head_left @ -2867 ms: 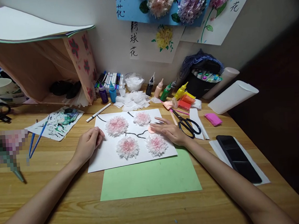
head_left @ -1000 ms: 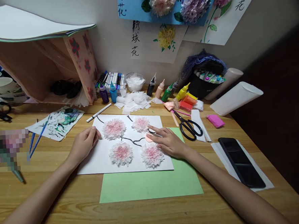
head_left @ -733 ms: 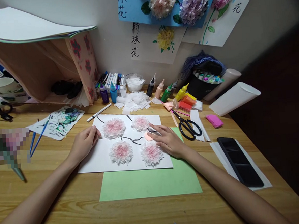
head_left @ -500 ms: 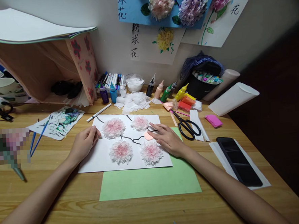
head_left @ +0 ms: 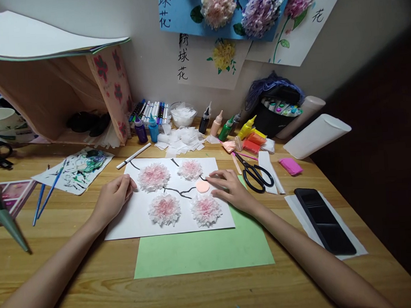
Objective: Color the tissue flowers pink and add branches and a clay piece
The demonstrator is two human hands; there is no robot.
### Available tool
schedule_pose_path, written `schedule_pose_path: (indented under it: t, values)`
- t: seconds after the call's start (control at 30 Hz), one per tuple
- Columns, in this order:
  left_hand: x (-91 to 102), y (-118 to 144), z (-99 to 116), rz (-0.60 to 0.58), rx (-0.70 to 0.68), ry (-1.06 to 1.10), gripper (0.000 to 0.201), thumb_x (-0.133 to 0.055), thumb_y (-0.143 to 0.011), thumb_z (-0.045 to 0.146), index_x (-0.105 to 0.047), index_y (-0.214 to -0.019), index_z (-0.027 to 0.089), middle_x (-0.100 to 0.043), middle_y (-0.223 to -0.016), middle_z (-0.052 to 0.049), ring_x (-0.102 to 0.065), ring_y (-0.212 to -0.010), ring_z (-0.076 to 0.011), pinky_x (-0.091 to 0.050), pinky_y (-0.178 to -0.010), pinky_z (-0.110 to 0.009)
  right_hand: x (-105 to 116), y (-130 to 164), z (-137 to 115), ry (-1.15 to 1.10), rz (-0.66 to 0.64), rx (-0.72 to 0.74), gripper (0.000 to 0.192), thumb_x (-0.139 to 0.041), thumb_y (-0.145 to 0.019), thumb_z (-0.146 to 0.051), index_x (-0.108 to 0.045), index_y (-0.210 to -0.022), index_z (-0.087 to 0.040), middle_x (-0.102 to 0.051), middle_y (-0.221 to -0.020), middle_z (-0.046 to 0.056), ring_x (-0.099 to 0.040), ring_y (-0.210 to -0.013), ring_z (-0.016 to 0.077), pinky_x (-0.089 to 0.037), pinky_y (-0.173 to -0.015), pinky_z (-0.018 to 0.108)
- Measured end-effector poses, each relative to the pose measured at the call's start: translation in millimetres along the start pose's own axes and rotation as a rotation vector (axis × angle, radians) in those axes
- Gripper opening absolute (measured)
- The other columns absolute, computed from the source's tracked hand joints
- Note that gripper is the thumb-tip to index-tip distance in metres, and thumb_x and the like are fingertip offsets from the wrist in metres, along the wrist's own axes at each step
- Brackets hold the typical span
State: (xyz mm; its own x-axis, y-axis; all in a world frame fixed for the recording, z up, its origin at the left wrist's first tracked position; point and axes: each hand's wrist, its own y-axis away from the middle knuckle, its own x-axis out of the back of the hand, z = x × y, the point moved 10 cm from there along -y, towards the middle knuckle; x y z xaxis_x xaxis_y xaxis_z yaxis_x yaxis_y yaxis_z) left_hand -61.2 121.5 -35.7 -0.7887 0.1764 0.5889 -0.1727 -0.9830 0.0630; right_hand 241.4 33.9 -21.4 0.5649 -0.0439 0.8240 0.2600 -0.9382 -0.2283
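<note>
A white sheet of paper bears several fluffy pink-and-white tissue flowers and dark branch lines. My left hand rests over the sheet's left edge, fingers curled in; whatever they hold, if anything, is hidden. On the right side of the sheet, my right hand lies with fingers spread and nothing in it. Its fingertips are just beside a flat peach-coloured clay disc, between the upper and lower right flowers. A green sheet lies partly beneath the white one.
Black scissors, a white marker, torn tissue pieces and paint bottles, including a green one, lie behind the sheet. A black tray stands at right. Paintbrushes and a green-handled brush are at left.
My right hand's fingers have drawn slightly right off the peach disc, which now shows whole. My left hand stays in place; the whole view has shifted a little.
</note>
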Motion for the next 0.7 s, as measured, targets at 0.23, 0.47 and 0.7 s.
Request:
schedule_pose_path:
  t: [0.23,0.47,0.7]
  values:
    - [0.7,0.9,1.1,-0.001,0.002,-0.003,0.042,-0.033,-0.089,0.05,-0.054,-0.07,0.02,-0.04,-0.044,0.005,-0.039,-0.042,-0.0119,-0.029,-0.044,-0.024,7.1,-9.6,5.5,-0.226,0.151,-0.082,0.019,-0.073,-0.074,-0.034,-0.074,-0.091,-0.026,-0.065,-0.092,0.005,-0.051,-0.091,0.0225,-0.047,-0.081,0.039]
    - [1.4,0.3,0.3,0.003,-0.009,-0.003,0.04,-0.034,-0.089,0.049,-0.054,-0.071,0.02,-0.04,-0.045,0.005,-0.039,-0.043,-0.0117,-0.03,-0.044,-0.024,9.7,-12.3,-4.3,-0.209,0.156,-0.046,0.006,-0.07,-0.078,-0.027,-0.071,-0.081,-0.022,-0.068,-0.084,0.005,-0.054,-0.086,0.021,-0.043,-0.079,0.038]
    - [2.3,1.4,1.6,0.016,-0.015,-0.007,0.041,-0.034,-0.089,0.05,-0.055,-0.069,0.02,-0.04,-0.045,0.005,-0.039,-0.042,-0.0121,-0.03,-0.043,-0.024,-0.4,-6.8,14.6,-0.485,0.102,-0.205,0.02,-0.069,-0.077,-0.033,-0.068,-0.091,-0.02,-0.069,-0.086,0.005,-0.062,-0.079,0.0176,-0.048,-0.071,0.032]
